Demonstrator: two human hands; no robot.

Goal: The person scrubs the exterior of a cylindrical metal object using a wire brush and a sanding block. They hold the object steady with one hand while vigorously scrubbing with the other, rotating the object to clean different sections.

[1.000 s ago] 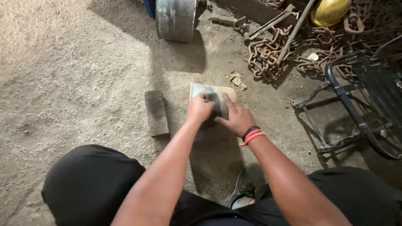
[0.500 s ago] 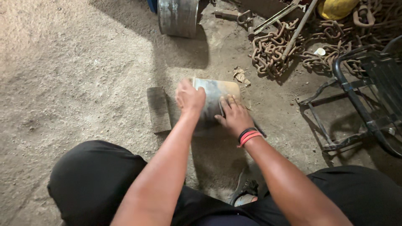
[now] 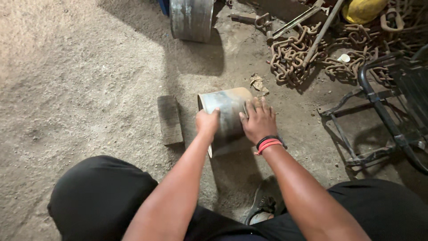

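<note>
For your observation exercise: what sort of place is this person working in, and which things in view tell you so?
Probably a rough metal workshop or scrapyard: a dirt floor, a heap of rusty chains, and the curved metal sheet under the left hand and right hand.

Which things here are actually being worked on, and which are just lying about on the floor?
In hand:
- metal sheet, curled, on the ground
- left hand, gripping its near edge
- right hand, pressed flat on top

Lying about:
- wooden block, beside the sheet
- metal drum
- rusty chain
- black metal frame
- yellow container
</note>
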